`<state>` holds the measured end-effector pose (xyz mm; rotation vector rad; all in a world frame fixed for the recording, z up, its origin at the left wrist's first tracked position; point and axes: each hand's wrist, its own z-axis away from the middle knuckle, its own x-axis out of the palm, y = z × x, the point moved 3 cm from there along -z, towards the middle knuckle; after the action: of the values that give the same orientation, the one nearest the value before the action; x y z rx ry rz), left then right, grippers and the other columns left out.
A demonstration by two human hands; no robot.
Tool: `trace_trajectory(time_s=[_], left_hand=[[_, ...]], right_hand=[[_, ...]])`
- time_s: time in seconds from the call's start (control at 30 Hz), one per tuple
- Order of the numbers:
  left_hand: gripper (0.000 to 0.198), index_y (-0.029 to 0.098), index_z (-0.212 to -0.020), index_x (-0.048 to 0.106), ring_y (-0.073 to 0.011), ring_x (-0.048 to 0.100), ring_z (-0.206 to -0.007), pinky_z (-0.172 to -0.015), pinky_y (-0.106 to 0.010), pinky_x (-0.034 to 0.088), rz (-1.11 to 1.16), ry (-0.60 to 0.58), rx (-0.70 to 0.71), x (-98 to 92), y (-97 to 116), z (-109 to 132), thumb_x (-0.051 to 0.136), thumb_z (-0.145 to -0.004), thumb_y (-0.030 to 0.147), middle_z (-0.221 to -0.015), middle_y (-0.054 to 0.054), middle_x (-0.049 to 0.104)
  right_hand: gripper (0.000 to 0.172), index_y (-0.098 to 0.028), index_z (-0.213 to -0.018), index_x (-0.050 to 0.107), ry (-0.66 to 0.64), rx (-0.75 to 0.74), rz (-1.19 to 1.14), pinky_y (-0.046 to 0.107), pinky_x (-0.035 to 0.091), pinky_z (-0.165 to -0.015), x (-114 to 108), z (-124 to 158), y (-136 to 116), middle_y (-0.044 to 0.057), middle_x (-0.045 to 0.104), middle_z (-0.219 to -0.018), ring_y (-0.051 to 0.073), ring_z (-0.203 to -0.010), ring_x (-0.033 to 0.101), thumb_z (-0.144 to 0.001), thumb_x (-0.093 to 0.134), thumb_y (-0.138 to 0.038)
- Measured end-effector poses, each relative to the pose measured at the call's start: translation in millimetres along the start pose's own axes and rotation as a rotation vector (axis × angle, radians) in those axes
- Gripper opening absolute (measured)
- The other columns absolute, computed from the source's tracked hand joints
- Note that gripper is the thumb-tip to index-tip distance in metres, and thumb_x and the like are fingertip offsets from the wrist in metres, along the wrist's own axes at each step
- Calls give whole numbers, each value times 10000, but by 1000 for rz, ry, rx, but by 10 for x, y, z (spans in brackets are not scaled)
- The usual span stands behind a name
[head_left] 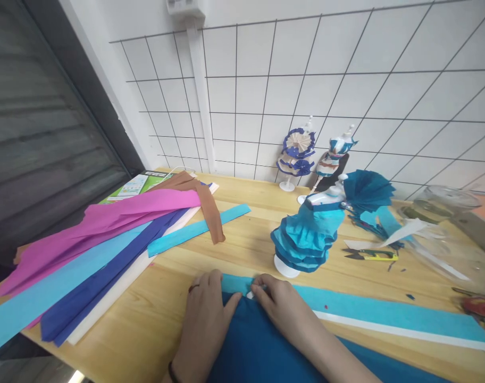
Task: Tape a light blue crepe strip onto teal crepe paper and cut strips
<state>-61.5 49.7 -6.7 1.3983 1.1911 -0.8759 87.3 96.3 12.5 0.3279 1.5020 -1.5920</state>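
Note:
Dark blue crepe paper (258, 346) lies at the front edge of the table under both hands, over the left part of a light blue crepe paper strip (386, 311). My left hand (206, 314) rests on the left edge of the dark blue paper, thumb apart from the fingers. My right hand (280, 303) has its fingertips pinched at the paper's top edge, on a small white piece (249, 294) that shows only in part. Just beyond stands a small dress form (326, 199) in a ruffled turquoise paper skirt (306, 236), with a dark teal paper fan (368, 189) at its shoulder.
Pink crepe paper (107, 218) and other coloured strips are piled at left. Yellow-handled thread snips (370, 255), paper scraps and a clear plastic container (445, 202) lie at right. Two more dressed forms, one with a purple-trimmed dress (296, 154), stand by the tiled wall.

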Motion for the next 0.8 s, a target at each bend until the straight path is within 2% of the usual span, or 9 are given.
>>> trace_trajectory(time_s=[0.23,0.53,0.8], left_hand=[[334,142,-1051,463,-253,535,-943,-774,-387,433,-35,-11,2,7,8,7,520,-826,383,-960,-92,558],[364,146,-1019,467,-266,527,-972,-811,-399,418,-1,-70,-32,27,-24,-50,519,-809,439,-965,-99,564],[359,153,-1009,467,-275,525,-966,-802,-399,412,38,-127,-92,-27,4,-88,528,-796,435,-935,-90,556]], right_hand=[[162,-188,-764,565,42,37,66,243,363,-596,-28,33,70,60,680,-734,191,-705,629,-866,445,-223],[178,-185,-814,535,51,152,166,274,356,-584,-179,157,215,111,695,-763,259,-745,655,-898,380,-209],[182,-210,-817,448,51,178,164,270,364,-567,-249,274,404,90,687,-730,243,-712,662,-924,304,-243]])
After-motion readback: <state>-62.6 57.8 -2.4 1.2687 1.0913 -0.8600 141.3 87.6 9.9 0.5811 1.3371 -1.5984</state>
